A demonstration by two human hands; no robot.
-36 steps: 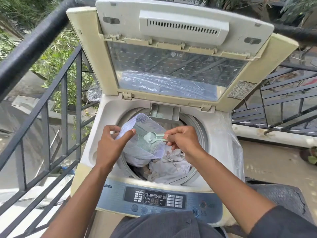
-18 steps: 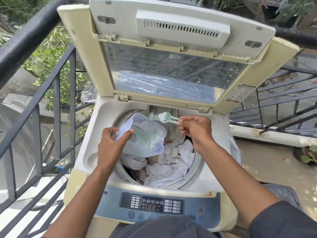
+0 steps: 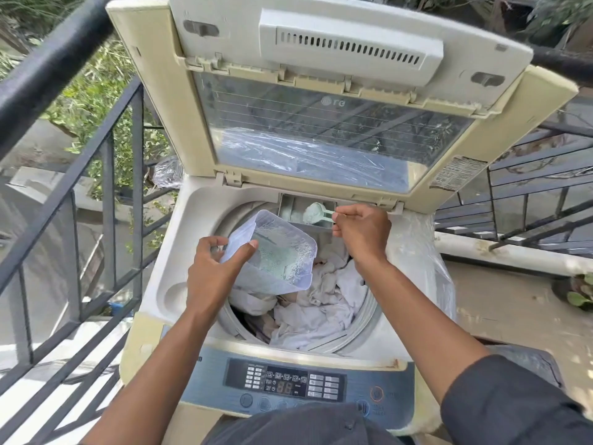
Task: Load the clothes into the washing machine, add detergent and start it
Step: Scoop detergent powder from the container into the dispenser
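Note:
A top-loading washing machine (image 3: 179,252) stands with its lid (image 3: 321,117) raised. White clothes (image 3: 317,313) fill its drum. My left hand (image 3: 215,268) grips a clear plastic container (image 3: 282,252) of pale green detergent powder, tilted over the drum's left side. My right hand (image 3: 362,232) pinches the handle of a small green scoop (image 3: 316,213). The scoop holds powder and sits over the open detergent drawer (image 3: 292,207) at the back rim of the tub. The control panel (image 3: 285,380) shows lit digits at the front.
Black metal railing (image 3: 73,175) runs close along the left, with greenery beyond it. A plastic sheet (image 3: 420,252) covers the machine's right side. More railing and a concrete floor (image 3: 500,303) lie to the right, with a potted plant (image 3: 577,290) at the edge.
My right hand lifted the green scoop out of the container and carried it back to the detergent drawer. The left hand kept the container over the drum.

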